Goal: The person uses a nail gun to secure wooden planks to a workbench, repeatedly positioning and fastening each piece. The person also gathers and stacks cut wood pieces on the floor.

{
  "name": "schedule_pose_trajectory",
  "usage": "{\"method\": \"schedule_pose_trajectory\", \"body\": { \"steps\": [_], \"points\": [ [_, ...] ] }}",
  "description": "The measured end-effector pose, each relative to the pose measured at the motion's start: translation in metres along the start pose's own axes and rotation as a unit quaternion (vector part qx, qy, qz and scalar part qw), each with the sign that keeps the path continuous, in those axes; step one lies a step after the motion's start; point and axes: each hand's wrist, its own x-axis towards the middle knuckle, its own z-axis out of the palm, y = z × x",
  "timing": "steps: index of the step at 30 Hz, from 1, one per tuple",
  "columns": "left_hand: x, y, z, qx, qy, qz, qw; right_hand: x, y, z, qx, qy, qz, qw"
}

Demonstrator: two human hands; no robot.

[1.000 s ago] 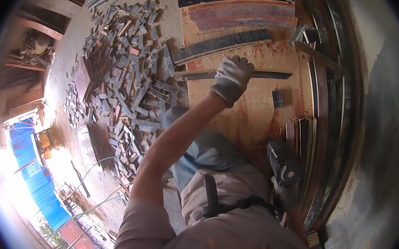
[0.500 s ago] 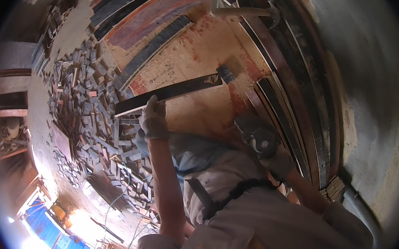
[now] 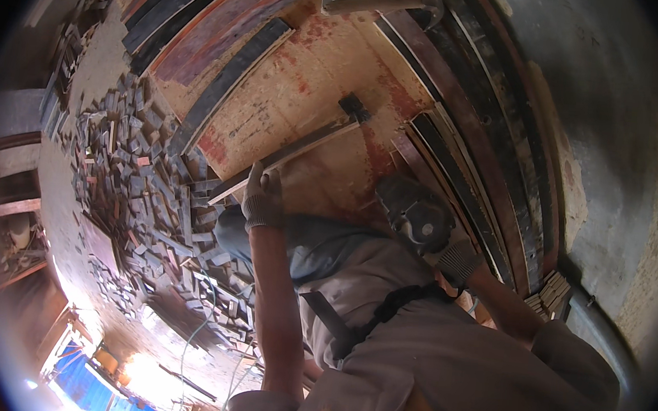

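Observation:
My left hand point(image 3: 264, 198), in a knitted glove, grips the near end of a dark wooden strip point(image 3: 302, 150). The strip is tipped so that its narrow pale edge shows, and it slants away over a sawdust-covered board point(image 3: 321, 68). Close to its far end lies a small black block point(image 3: 355, 107); whether the two touch I cannot tell. On the right, my gloved right hand point(image 3: 457, 264) is closed round a dark handheld power saw point(image 3: 416, 215) with a rounded housing. The saw is apart from the strip, and its blade cannot be made out.
A heap of wood offcuts point(image 3: 147, 182) covers the floor at left. Long dark planks point(image 3: 474, 112) lie along the right beside a grey wall point(image 3: 623, 153), with more planks point(image 3: 196, 22) at the far left. A bow-shaped frame point(image 3: 374, 4) and a hammer head point(image 3: 431, 7) are at the top.
The wooden strip has been turned from its broad dark face toward its narrow edge, my left hand moving slightly right with it. My right hand still holds the saw. The whole view has shifted a little.

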Motion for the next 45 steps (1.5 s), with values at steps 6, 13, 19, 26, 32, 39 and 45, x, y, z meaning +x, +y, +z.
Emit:
{"method": "schedule_pose_trajectory", "body": {
  "steps": [6, 13, 19, 26, 32, 39, 45],
  "points": [
    [0.006, -0.012, -0.014, -0.043, 0.025, -0.057, 0.997, 0.0, -0.005, -0.005, 0.051, -0.026, 0.028, 0.998],
    [-0.014, -0.003, -0.016, 0.775, -0.102, 0.173, 0.599, -0.004, -0.029, -0.019, 0.1, -0.016, 0.026, 0.995],
    [-0.013, -0.018, -0.014, 0.541, -0.111, 0.259, 0.792, 0.0, -0.048, -0.034, 0.12, -0.075, 0.055, 0.988],
    [-0.047, 0.024, 0.112, 0.518, 0.056, 0.271, 0.81, -0.002, -0.043, -0.032, 0.148, -0.088, 0.059, 0.983],
    [-0.012, 0.031, 0.201, 0.65, -0.062, 0.307, 0.692, -0.003, -0.024, -0.022, 0.143, -0.105, 0.07, 0.982],
    [0.009, 0.016, 0.192, 0.543, -0.059, 0.343, 0.765, -0.005, -0.025, -0.017, 0.118, -0.151, 0.168, 0.967],
    [0.012, 0.014, 0.195, 0.514, -0.03, 0.365, 0.776, -0.004, -0.027, -0.019, 0.11, -0.097, 0.055, 0.988]
  ]
}}
